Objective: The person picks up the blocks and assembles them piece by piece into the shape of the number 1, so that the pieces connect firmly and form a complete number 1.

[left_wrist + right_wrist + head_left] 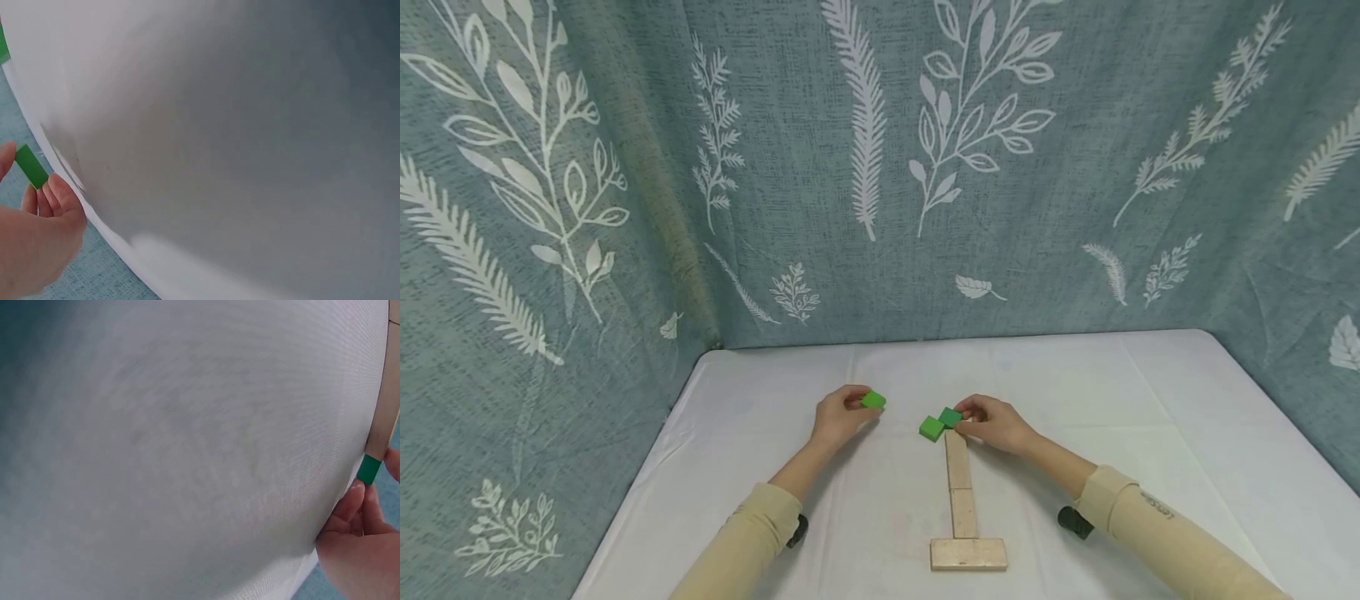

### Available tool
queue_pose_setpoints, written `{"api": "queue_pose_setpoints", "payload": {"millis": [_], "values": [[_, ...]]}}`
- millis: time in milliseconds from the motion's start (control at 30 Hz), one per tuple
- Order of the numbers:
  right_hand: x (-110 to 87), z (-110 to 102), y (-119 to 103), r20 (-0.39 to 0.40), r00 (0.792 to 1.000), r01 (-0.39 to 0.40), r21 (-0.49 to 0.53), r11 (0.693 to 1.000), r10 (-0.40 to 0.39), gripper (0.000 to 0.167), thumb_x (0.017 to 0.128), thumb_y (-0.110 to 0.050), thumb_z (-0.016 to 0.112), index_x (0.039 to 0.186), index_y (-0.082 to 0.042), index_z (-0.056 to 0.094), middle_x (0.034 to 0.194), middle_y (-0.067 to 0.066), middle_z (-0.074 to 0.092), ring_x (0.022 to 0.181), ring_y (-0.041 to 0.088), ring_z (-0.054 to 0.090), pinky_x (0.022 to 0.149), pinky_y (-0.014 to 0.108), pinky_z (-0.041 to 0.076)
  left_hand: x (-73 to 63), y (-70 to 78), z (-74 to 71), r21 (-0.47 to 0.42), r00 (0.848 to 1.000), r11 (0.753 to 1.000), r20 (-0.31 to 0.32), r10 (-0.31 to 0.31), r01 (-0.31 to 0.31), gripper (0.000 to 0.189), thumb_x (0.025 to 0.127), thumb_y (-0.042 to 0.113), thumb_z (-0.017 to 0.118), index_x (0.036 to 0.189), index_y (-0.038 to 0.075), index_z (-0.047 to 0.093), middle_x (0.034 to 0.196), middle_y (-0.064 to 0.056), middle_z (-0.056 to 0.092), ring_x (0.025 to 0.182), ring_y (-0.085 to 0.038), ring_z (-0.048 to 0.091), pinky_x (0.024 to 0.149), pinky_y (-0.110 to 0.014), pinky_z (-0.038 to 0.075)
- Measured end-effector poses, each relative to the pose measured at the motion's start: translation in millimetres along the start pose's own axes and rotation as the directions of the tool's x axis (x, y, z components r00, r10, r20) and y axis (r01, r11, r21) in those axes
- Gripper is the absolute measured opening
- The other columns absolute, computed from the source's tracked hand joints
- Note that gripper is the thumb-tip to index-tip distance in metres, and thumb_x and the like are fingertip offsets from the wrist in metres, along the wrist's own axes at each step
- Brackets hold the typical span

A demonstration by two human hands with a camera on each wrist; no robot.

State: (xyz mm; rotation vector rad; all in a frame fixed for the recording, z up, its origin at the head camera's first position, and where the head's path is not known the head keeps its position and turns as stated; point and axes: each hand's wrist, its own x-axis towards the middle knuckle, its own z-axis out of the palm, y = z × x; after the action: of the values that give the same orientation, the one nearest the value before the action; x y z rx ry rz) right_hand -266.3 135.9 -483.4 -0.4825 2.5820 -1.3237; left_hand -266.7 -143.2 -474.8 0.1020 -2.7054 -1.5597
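Between thumb and fingers my left hand (837,418) pinches a bright green square block (873,400), left of the other blocks. In the left wrist view that green block (32,167) shows its narrow side between the fingertips. My right hand (997,423) pinches a darker green block (951,417) by its right side, at the far end of a column of wooden blocks. Another bright green block (932,428) lies just left of it, corners close together. Two wooden blocks (958,460) (964,513) run end to end toward a wooden crosspiece (968,555) at the near end.
A white cloth (715,500) covers the table. Patterned blue-green curtains (895,275) hang behind and at both sides. Dark wrist-camera parts (1075,522) stick out below the sleeves, close over the cloth.
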Motion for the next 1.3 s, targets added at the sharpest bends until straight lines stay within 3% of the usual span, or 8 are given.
{"api": "queue_pose_setpoints", "payload": {"millis": [700,1300], "values": [[-1.1,0,-1,-0.008,1.000,-0.012,0.002,1.000,0.012,0.030,0.091,-0.017,0.068,0.115,0.001,0.063,0.089,0.002,0.058,0.076,0.015,0.048,0.062,0.029,0.041,-17.0,10.1,17.5,-0.050,0.997,0.999,0.076,0.006,-0.002,0.042,0.080,0.017,0.080,0.117,0.004,0.067,0.104,-0.007,0.066,0.095,-0.020,0.058,0.082,-0.035,0.049],[1.4,2,3,-0.015,1.000,0.002,-0.009,1.000,-0.003,0.030,0.090,-0.017,0.068,0.114,0.000,0.064,0.089,0.001,0.058,0.077,0.015,0.048,0.064,0.029,0.042,-30.7,15.3,30.2,-0.012,0.987,0.998,0.147,0.061,-0.060,0.042,0.079,0.016,0.080,0.116,0.003,0.067,0.095,-0.005,0.064,0.086,-0.017,0.056,0.075,-0.032,0.049]]}}
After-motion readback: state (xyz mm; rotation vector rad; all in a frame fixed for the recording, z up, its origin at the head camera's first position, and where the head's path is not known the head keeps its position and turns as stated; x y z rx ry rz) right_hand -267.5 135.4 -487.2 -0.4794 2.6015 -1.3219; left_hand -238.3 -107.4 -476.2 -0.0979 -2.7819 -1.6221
